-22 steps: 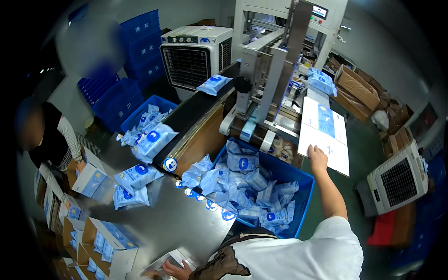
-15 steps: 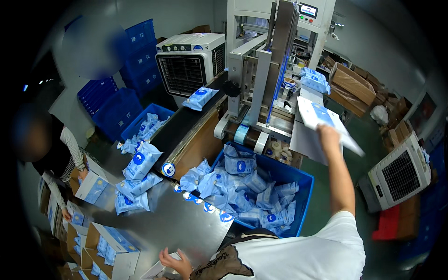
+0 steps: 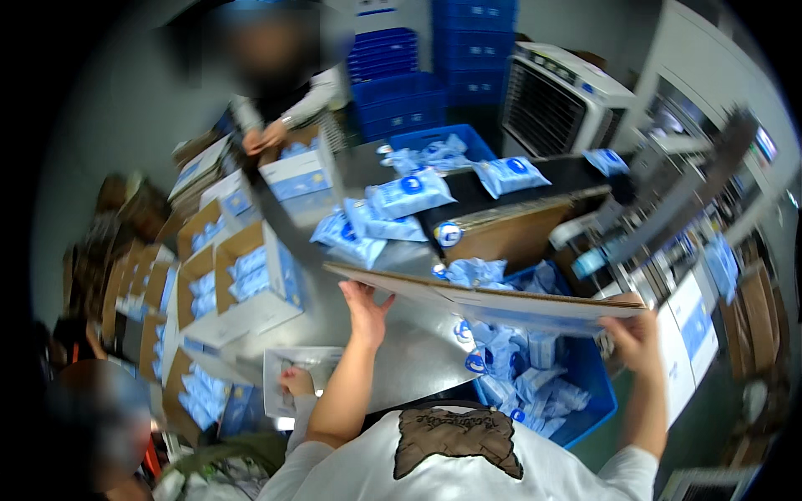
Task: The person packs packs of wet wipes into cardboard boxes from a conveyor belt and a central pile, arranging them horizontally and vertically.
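A flattened white and blue carton (image 3: 493,306), its brown inner edge upward, spans the space in front of me above the metal table and a blue crate. My right hand (image 3: 635,338) grips its right end, fingers closed on the board. At the left end, my left hand (image 3: 365,311) is raised with fingers spread, against or just under the lower edge. Soft light-blue packs (image 3: 526,367) fill the blue crate (image 3: 606,409) beneath the carton, which partly hides them. More blue packs (image 3: 409,194) lie heaped on the table by the conveyor's end.
Open cartons (image 3: 259,284) holding blue packs stand at the left. Another person's hand (image 3: 296,382) reaches into a small white box (image 3: 276,359). Across the table, a person (image 3: 292,108) handles a carton. A black conveyor (image 3: 468,196) leads to a machine at the right.
The view has swung left. My right hand has brought the flattened carton from beside the machine to in front of me, and my left hand now meets its other end.
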Tool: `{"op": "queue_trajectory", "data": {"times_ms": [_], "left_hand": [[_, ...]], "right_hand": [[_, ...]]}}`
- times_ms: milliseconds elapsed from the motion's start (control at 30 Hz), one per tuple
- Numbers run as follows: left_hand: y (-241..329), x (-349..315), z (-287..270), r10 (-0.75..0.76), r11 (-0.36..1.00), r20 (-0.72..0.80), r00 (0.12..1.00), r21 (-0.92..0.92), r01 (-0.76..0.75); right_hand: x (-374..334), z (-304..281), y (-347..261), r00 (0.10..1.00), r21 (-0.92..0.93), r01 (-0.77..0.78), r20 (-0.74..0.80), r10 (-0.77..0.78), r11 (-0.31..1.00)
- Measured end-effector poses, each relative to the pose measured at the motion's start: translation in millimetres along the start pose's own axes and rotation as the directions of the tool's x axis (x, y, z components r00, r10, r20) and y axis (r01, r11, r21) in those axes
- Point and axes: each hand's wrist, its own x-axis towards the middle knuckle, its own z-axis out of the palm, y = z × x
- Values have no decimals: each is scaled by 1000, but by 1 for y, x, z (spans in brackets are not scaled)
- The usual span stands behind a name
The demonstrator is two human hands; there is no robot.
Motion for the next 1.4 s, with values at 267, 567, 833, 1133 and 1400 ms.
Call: {"op": "queue_trajectory", "data": {"times_ms": [267,567,833,1133,1400], "left_hand": [[-19,-12,-63,-63,880,-397,916,411,239],[9,-32,-45,-517,673,281,809,717,181],[-55,-21,-32,247,268,-86,965,963,17],[22,-53,43,-149,-311,300,942,890,-333],[-1,-57,-97,61,-107,430,901,900,-422]], "right_hand": [[-13,122,165,866,706,-415,113,487,573],[15,164,115,896,248,-298,405,181,922],[73,173,87,416,-484,153,823,388,862],[48,222,180,697,286,-661,577,426,694],[8,258,256,210,125,-977,707,676,173]]}}
